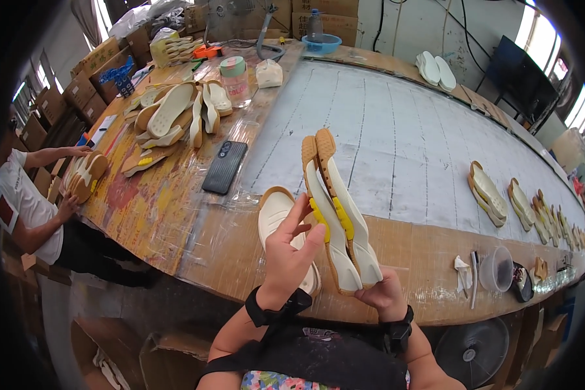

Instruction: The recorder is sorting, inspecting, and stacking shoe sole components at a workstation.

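Upright in front of me stand two shoe soles, side by side, white with tan treads and yellow inserts. My right hand is closed around their lower ends. My left hand is at the left sole's edge, thumb over the side by the yellow insert and fingers bent beside it; the grip is partly hidden. Behind that hand another white sole with a tan rim lies on the table, partly covered by the hand.
A phone, a pink jar and a pile of soles lie left. A co-worker handles soles there. Soles line the right side of the white sheet, near a clear plastic cup. A fan stands below.
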The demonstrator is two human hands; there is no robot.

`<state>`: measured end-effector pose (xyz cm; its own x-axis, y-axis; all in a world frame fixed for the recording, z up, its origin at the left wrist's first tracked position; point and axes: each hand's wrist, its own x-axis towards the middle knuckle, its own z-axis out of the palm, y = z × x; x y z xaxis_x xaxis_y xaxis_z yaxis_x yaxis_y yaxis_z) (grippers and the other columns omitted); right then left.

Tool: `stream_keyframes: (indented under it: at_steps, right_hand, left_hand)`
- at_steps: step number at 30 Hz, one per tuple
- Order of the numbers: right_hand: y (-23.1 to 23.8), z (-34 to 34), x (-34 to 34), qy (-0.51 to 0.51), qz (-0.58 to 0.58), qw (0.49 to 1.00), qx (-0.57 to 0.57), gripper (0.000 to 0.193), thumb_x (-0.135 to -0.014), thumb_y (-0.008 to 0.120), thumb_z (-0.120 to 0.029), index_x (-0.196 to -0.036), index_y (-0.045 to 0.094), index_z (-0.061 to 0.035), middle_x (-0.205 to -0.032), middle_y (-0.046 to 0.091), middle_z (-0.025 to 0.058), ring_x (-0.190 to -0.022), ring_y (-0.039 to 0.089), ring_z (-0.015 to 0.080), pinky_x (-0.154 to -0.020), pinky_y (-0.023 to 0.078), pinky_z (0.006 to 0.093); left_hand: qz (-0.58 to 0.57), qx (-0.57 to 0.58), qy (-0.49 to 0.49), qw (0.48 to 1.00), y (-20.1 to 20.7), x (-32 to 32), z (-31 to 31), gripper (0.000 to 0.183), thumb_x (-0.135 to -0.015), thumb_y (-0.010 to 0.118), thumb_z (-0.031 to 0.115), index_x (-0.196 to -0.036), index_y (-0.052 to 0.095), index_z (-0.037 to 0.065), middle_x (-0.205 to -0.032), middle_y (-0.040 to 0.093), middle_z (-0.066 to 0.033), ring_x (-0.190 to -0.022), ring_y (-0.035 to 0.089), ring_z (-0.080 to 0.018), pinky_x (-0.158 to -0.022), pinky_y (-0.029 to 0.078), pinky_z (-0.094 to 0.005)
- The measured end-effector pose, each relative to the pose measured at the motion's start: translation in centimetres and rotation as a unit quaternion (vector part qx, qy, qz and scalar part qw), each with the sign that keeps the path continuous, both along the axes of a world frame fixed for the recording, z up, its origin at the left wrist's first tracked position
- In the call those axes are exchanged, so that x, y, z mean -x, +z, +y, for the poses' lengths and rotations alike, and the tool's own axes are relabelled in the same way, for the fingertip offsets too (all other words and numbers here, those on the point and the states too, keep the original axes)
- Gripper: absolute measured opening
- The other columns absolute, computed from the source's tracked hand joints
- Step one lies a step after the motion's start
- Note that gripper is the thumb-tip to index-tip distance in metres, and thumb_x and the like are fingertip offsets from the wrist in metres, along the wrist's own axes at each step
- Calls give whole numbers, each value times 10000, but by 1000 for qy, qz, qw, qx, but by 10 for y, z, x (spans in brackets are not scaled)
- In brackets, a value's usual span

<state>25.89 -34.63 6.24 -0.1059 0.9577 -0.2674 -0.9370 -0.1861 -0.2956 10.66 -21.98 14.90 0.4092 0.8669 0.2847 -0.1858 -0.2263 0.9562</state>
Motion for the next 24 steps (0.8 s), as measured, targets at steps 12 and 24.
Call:
stream_keyframes:
  at_steps: [12, 24]
  right_hand:
    - [16, -18, 14, -34, -123, 991, -30, 679, -745, 634, -175, -1311, 280, -48, -1234, 436, 100, -1135, 435, 237, -934, 371, 378]
    - [47, 2, 15, -200, -655, 723, -88, 811, -700, 710, -204, -1332, 234, -20, -1307, 352, 172, -1211, 355, 258, -967, 319, 340]
  left_hand:
    - [69, -175, 136, 973, 10, -4, -31, 600, -621, 737, 146, -1112, 448, -41, -1023, 568, -147, -935, 572, -226, -816, 445, -328]
    - [-66, 5, 65, 996, -23, -24, -31, 776, -871, 519, 283, -1360, -21, 17, -1332, 260, -166, -1143, 382, -228, -938, 326, -320]
